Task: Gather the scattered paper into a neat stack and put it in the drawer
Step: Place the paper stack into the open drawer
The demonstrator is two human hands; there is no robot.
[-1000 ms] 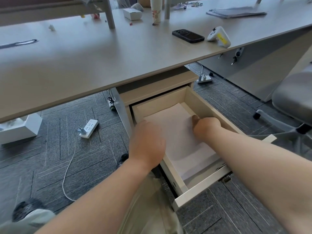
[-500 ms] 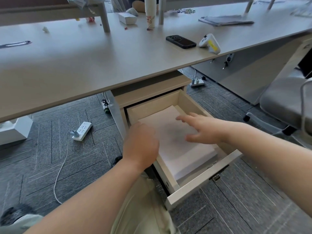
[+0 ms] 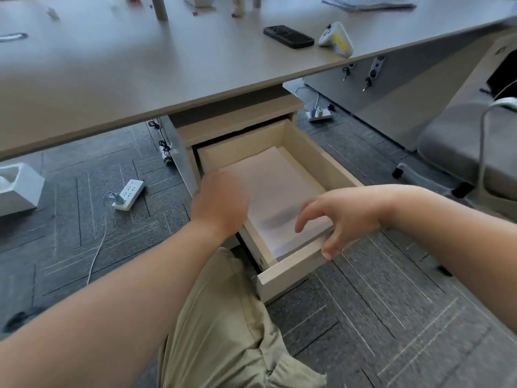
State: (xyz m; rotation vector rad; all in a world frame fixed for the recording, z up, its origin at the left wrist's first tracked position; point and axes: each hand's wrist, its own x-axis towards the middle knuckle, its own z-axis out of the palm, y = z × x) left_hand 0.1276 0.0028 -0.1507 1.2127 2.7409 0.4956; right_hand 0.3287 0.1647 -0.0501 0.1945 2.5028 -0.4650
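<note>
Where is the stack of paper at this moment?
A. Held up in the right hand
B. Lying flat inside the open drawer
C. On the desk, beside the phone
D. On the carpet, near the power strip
B: the white paper stack lies flat on the bottom of the open drawer, and neither hand holds it.

The drawer [image 3: 316, 161] stands pulled out under the surface [image 3: 167, 65], its top open from above. The paper stack [image 3: 275, 189] lies flat, leaving room over it. The left hand [image 3: 219, 203] covers the left wall; the right hand [image 3: 344, 217] hangs over the near right corner.
</note>
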